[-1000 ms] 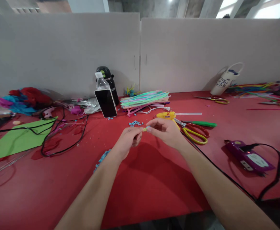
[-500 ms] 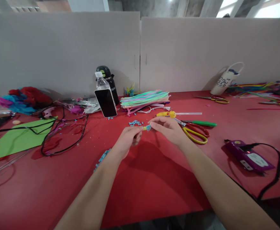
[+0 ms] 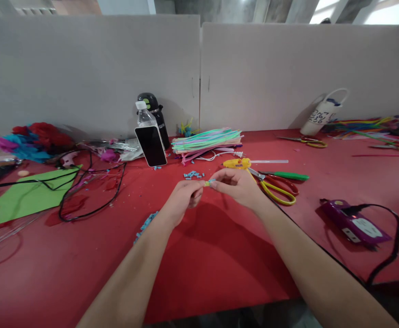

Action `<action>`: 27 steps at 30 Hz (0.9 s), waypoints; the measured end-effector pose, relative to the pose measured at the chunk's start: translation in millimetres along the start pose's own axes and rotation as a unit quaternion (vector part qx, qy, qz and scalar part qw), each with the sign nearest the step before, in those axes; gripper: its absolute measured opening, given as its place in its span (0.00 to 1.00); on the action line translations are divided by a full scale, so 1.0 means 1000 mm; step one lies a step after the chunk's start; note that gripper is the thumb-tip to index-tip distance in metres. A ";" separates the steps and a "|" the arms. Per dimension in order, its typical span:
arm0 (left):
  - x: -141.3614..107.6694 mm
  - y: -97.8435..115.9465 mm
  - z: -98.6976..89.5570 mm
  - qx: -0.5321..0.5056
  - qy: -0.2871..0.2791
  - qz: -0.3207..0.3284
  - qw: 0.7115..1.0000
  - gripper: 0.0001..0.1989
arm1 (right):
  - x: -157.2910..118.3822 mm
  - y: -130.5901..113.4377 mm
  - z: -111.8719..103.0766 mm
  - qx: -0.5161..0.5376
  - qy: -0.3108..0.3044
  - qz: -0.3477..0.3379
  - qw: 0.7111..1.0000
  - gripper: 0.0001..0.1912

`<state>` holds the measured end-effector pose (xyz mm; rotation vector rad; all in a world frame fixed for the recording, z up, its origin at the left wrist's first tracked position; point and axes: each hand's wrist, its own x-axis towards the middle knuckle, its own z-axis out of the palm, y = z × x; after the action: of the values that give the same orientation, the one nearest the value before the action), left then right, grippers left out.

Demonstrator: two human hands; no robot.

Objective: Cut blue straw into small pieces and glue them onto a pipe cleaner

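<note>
Between both hands is a small yellow and blue piece [image 3: 207, 183], too small to name more exactly. My left hand [image 3: 185, 196] pinches its yellow end between thumb and forefinger, the other fingers curled in. My right hand [image 3: 235, 184] closes thumb and fingertips on its blue end, hiding much of it. Just beyond the hands lies a little heap of short blue pieces [image 3: 193, 175]. More blue pieces [image 3: 146, 225] lie left of my left forearm, which partly covers them.
A yellow glue gun [image 3: 236, 163], yellow-handled scissors [image 3: 281, 197] and a green-handled tool [image 3: 290, 176] lie to the right. Behind are a pile of pastel pipe cleaners [image 3: 208, 140] and an upright phone [image 3: 151, 146]. A purple power strip [image 3: 354, 223] and black cable [image 3: 59, 214] flank the workspace.
My right fingers have shifted slightly left and closed further over the blue end, so less of it shows. My left hand has barely moved.
</note>
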<state>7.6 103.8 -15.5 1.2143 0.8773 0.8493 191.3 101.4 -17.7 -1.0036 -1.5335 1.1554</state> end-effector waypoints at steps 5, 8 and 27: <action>-0.001 0.002 0.000 0.015 0.021 0.007 1.000 0.21 | 0.001 0.000 -0.002 0.030 0.013 0.009 0.999 0.12; -0.001 0.004 0.000 0.030 0.026 0.019 0.999 0.20 | 0.002 0.002 -0.004 0.072 0.020 0.021 0.997 0.14; -0.002 0.003 0.000 0.058 0.012 0.061 0.996 0.19 | -0.001 0.004 -0.004 -0.005 -0.039 -0.051 0.998 0.13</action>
<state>6.9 102.5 -12.1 1.3724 0.8892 0.9228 195.3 102.6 -21.5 -0.8861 -1.6348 1.1274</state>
